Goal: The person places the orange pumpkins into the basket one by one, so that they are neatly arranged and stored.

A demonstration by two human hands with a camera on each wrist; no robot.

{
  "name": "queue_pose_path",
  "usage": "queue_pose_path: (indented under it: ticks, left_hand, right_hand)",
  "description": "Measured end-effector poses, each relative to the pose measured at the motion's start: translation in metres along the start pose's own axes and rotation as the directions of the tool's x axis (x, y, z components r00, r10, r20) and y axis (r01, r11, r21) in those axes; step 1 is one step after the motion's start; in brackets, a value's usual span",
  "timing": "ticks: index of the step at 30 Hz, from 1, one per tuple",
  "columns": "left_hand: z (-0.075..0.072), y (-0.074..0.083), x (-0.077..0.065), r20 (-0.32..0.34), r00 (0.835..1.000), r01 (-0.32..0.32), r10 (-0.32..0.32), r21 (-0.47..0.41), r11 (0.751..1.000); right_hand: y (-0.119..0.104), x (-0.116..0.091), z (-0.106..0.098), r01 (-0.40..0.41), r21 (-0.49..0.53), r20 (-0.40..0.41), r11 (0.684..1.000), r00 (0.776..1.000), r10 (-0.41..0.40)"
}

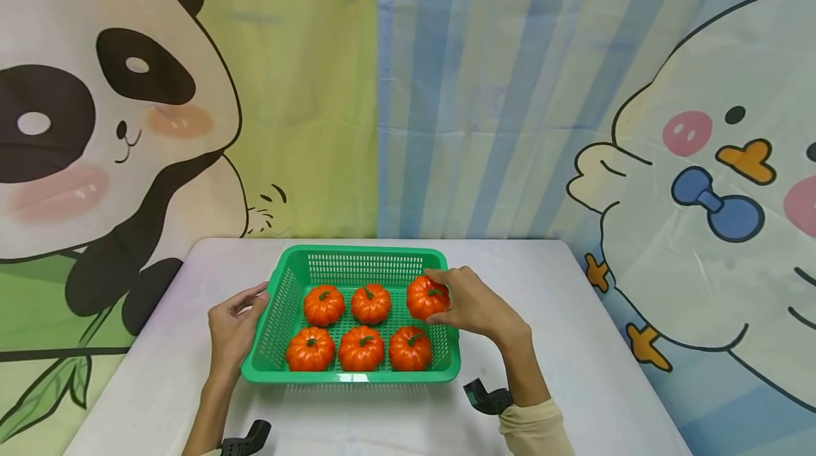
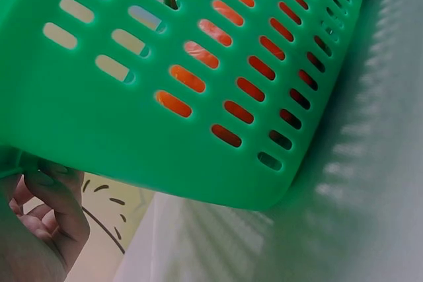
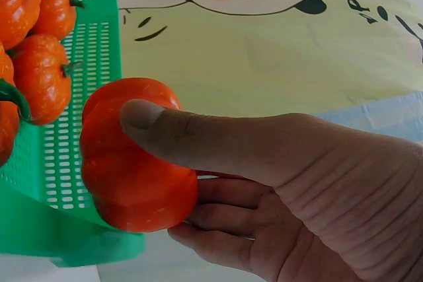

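A green plastic basket [image 1: 350,377] with slotted walls stands on the white table. My left hand [image 1: 232,332] grips its left rim between thumb and fingers; in the left wrist view the fingers [image 2: 61,206] curl under the rim beside the basket wall [image 2: 99,123]. My right hand [image 1: 478,307] holds a small orange-red pumpkin [image 1: 423,298] by its sides, over the basket's right part. The right wrist view shows the thumb [image 3: 198,133] across this pumpkin [image 3: 132,176], other fingers behind it. Several like pumpkins [image 1: 361,348] with green stems lie in two rows inside the basket.
The white table [image 1: 523,279] extends on both sides of the basket. Behind it hangs a cloth backdrop [image 1: 306,88] with a cartoon panda and a white bird. Dark wrist-worn devices [image 1: 487,397] sit on both forearms, the right one close to the basket's front right corner.
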State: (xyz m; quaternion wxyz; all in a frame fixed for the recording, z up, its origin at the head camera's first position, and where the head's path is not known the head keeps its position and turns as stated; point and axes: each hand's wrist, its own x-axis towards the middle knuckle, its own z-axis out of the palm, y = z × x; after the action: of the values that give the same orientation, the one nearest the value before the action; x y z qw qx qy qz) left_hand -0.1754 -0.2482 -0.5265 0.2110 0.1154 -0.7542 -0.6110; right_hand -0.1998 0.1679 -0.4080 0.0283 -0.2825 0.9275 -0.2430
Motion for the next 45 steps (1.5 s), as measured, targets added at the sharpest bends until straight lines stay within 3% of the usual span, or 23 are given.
queue_pose_path:
  ticks: [8, 23, 35, 45]
  left_hand:
    - [-0.001, -0.001, 0.001, -0.007, 1.0, -0.006, 0.006, 0.007, 1.0]
    - [0.0, 0.0, 0.001, 0.01, 1.0, 0.004, -0.003, -0.019, 1.0]
    - [0.0, 0.0, 0.0, 0.004, 1.0, -0.004, 0.004, -0.007, 1.0]
    - [0.0, -0.002, 0.0, 0.0, 1.0, 0.001, -0.001, -0.015, 1.0]
  right_hand:
    - [0.004, 0.019, 0.009, 0.072, 0.009, 0.056, 0.997, 0.996, -0.072]
    - [0.012, 0.043, 0.027, 0.073, -0.011, 0.123, 0.997, 0.99, -0.071]
    - [0.021, 0.055, 0.039, 0.128, -0.014, 0.159, 0.992, 0.979, -0.125]
    - [0.023, 0.058, 0.043, 0.084, 0.006, 0.184, 0.996, 0.979, -0.084]
